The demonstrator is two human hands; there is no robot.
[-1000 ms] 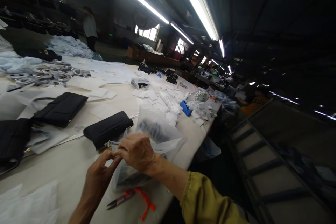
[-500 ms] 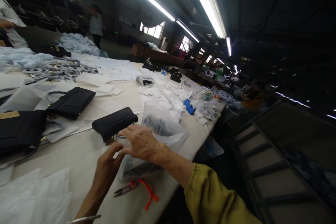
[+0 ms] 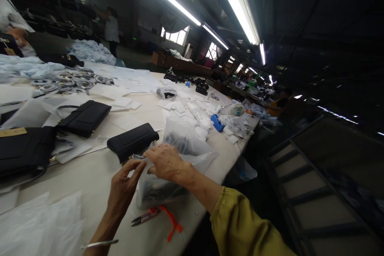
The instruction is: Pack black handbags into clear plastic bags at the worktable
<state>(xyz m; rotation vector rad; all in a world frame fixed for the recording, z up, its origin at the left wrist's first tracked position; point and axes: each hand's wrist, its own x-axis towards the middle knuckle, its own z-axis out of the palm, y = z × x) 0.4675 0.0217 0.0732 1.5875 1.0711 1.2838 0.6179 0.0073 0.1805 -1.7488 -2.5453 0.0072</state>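
Observation:
My left hand (image 3: pixel 126 188) is closed in a pinch, thumb and forefinger on what looks like the edge of a translucent plastic bag (image 3: pixel 162 194) with something dark inside. Close beside it, my right hand (image 3: pixel 168 164) reaches over the bag with bent fingers. Its fingertips are partly hidden, so what they grip cannot be made out. Just beyond both hands lies a black handbag (image 3: pixel 132 140) with gold-coloured fittings. Behind my right wrist stands another filled translucent bag (image 3: pixel 186 138). Thread snips (image 3: pixel 145 217) with an orange ribbon (image 3: pixel 173 224) lie nearer to me.
More black handbags (image 3: pixel 85 118) lie to the left, near coiled straps (image 3: pixel 81 82). Plastic sheets (image 3: pixel 45 224) cover the near left corner. A blue tape dispenser (image 3: pixel 217 123) and small fan (image 3: pixel 236 109) stand near the table's right edge. A co-worker's hand (image 3: pixel 19 36) shows far left.
My right hand has shifted slightly right, leaving a small gap between the two hands' fingertips. My left hand keeps its pinch. The view has moved slightly.

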